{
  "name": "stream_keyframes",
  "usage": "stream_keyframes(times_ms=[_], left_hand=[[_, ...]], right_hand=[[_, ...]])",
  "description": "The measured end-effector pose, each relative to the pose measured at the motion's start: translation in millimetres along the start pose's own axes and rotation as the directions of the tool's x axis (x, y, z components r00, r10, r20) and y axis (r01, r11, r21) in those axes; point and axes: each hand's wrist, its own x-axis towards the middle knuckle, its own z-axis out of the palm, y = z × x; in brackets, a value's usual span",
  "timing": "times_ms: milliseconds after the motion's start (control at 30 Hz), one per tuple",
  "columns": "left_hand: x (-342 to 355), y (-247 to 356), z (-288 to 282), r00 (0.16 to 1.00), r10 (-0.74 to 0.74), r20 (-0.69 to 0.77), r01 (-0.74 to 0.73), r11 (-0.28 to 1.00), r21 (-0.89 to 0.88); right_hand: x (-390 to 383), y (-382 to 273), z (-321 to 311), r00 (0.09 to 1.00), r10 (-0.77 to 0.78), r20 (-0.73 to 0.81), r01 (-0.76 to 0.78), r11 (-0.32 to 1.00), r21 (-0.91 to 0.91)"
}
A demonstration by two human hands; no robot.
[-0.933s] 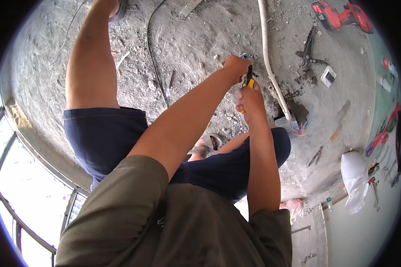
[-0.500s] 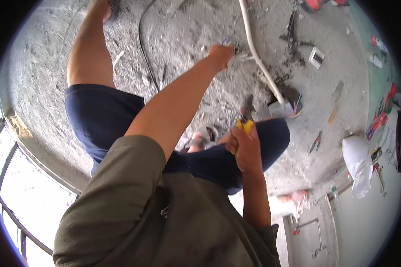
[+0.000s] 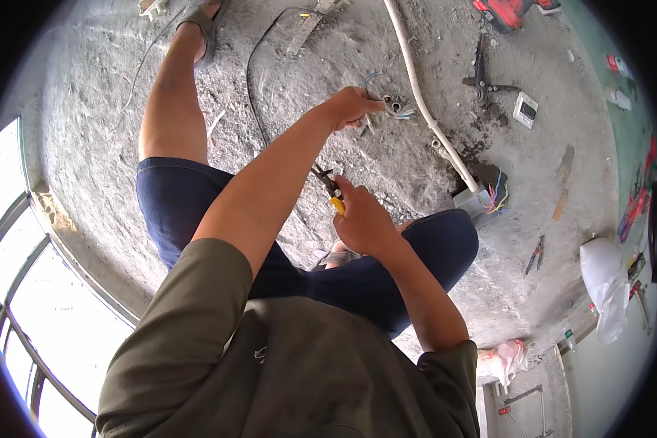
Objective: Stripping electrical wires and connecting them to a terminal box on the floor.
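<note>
My left hand [image 3: 349, 108] reaches out over the rough wall surface, fingers pinched at a bundle of electrical wires [image 3: 400, 112] with pale and bluish strands. Small round pipe ends [image 3: 391, 99] show right beside the fingertips. Nearer to me, over my lap, my right hand [image 3: 365, 217] is wrapped round yellow-handled pliers [image 3: 336, 197]. Their dark jaws point up and left, toward my left forearm, away from the wires. A curved pale conduit [image 3: 419, 95] runs past the wires and ends in a junction box [image 3: 472, 202] with several coloured wires.
A dark plier-like cutter [image 3: 481, 79] and a white socket plate [image 3: 525, 109] lie on the right. Beyond are a red power tool [image 3: 500, 13], a scraper [image 3: 562, 182], small pliers [image 3: 534, 254] and a white bag [image 3: 600, 277]. A black cable [image 3: 250, 73] snakes along the left.
My right hand has moved left with the pliers, whose jaws now point up-left instead of up. My left hand stays by the wires. The whole view has shifted slightly.
</note>
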Motion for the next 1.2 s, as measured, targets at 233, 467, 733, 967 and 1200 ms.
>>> stream_keyframes(times_ms=[233,467,733,967,1200], left_hand=[[1.3,13.3,17.2,0.998,0.057,-0.023,-0.057,0.998,0.002],[5.6,-3.5,19.0,0.993,-0.058,0.101,0.102,0.855,-0.509],[14.9,-16.7,40.8,0.982,0.021,-0.185,-0.116,0.846,-0.52],[12.6,-9.4,36.9,0.965,0.115,-0.236,-0.186,0.933,-0.307],[13.0,-33.0,30.7,0.994,0.088,-0.072,-0.114,0.798,-0.592]], right_hand=[[-2.9,15.2,9.4,0.993,0.04,0.112,0.006,0.925,-0.38],[-30.6,13.1,-26.2,0.998,-0.024,-0.059,0.004,0.947,-0.322],[-42.7,45.3,-138.9,0.953,-0.091,-0.289,-0.054,0.887,-0.458],[22.8,31.8,-181.6,0.99,-0.019,0.14,0.038,0.99,-0.135],[66.0,-48.5,-160.9,0.807,-0.205,0.554,-0.019,0.928,0.371]])
